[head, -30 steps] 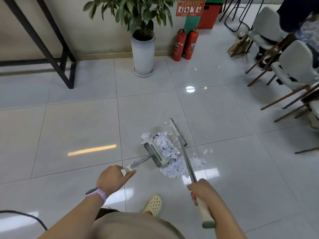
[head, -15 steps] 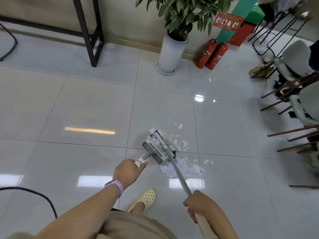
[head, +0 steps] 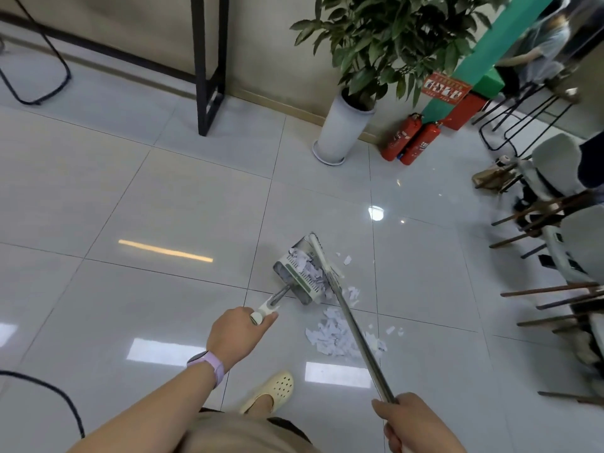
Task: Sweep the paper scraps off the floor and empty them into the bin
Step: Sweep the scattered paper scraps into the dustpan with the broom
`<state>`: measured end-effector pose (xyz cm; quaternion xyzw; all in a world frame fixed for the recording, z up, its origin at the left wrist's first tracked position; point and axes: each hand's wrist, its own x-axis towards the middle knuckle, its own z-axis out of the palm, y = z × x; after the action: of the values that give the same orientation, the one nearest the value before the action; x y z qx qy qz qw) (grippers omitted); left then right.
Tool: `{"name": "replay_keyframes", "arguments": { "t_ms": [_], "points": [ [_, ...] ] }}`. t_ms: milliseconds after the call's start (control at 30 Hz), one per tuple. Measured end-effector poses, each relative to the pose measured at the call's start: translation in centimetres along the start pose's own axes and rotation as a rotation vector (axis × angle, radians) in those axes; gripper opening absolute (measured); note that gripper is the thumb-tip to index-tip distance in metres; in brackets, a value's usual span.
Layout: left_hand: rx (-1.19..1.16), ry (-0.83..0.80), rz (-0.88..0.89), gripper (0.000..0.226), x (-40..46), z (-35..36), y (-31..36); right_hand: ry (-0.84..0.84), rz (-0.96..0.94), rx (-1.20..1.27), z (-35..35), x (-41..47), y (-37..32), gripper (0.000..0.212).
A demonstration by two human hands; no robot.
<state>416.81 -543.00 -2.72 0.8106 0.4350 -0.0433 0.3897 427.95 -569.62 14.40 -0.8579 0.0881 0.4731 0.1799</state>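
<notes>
My left hand (head: 233, 335) grips the white handle of a grey dustpan (head: 295, 274) that rests on the tiled floor and holds several white paper scraps. My right hand (head: 408, 420) grips the long metal pole of a broom (head: 354, 328); the broom's head (head: 322, 253) lies against the dustpan's mouth. A pile of paper scraps (head: 340, 335) lies on the floor just in front of the pan, under the pole. A few loose scraps (head: 347, 259) sit beyond the broom head. No bin is in view.
A potted plant (head: 340, 132) and two red fire extinguishers (head: 411, 140) stand by the wall. Chairs with wooden legs (head: 562, 223) crowd the right side. A black metal table leg (head: 207, 67) stands at the back left. My foot in a cream clog (head: 271, 392) is below the scraps.
The broom head has swept left against the dustpan, pushing scraps into it. The pile on the floor is smaller. My view has tilted and shifted left.
</notes>
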Motion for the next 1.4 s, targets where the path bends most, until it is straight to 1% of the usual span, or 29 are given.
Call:
{"name": "replay_keyframes", "arguments": {
  "t_ms": [133, 233, 333, 467, 600, 700, 767, 867, 933, 1067, 1133, 1167, 1267, 1400],
  "points": [
    [-0.013, 0.027, 0.015, 0.066, -1.3, -1.2, -1.5, 0.044, -0.031, -0.024, 0.9, -1.8, -0.5, 0.027],
    [-0.037, 0.048, 0.022, 0.067, -1.9, -2.0, -2.7, 0.061, -0.065, 0.005, 2.7, -2.6, -1.8, 0.023],
    [-0.042, 0.051, 0.037, 0.067, -2.5, -2.8, -3.7, 0.044, -0.09, -0.001, 4.7, -2.8, -3.3, 0.017],
    [-0.034, 0.066, 0.035, 0.064, -3.2, -4.2, -4.4, 0.011, -0.091, -0.121, 7.2, -2.3, -5.2, 0.016],
    [-0.142, 0.089, -0.034, 0.063, -3.6, -5.5, -5.1, -0.019, -0.1, -0.25, 9.9, -2.4, -6.9, 0.015],
    [-0.089, 0.094, -0.047, 0.063, -4.0, -6.2, -6.0, -0.015, -0.131, -0.35, 11.0, -2.6, -7.3, 0.014],
    [-0.047, 0.101, -0.054, 0.063, -4.2, -6.4, -6.6, -0.006, -0.139, -0.388, 11.4, -2.7, -7.5, 0.014],
    [-0.077, 0.119, -0.085, 0.062, -4.5, -6.8, -7.5, 0.023, -0.159, -0.427, 12.0, -2.9, -8.1, 0.013],
    [-0.088, 0.133, -0.103, 0.061, -4.4, -7.2, -8.0, 0.027, -0.211, -0.449, 12.2, -2.7, -8.8, 0.012],
    [-0.06, 0.134, -0.136, 0.06, -4.4, -7.1, -8.5, 0.021, -0.284, -0.545, 12.0, -2.2, -10.0, 0.015],
    [-0.051, 0.144, -0.156, 0.059, -4.3, -7.1, -8.6, 0.037, -0.33, -0.558, 11.5, -1.8, -10.6, 0.025],
    [-0.047, 0.152, -0.172, 0.059, -4.1, -7.2, -8.7, 0.037, -0.347, -0.561, 11.3, -1.6, -11.0, 0.025],
    [-0.071, 0.185, -0.227, 0.058, -3.6, -7.5, -8.8, 0.019, -0.338, -0.575, 10.5, -0.4, -13.0, 0.022],
    [-0.087, 0.239, -0.28, 0.057, -2.5, -8.7, -8.4, -0.066, -0.314, -0.615, 10.4, 2.0, -15.8, 0.021]
  ]
}}
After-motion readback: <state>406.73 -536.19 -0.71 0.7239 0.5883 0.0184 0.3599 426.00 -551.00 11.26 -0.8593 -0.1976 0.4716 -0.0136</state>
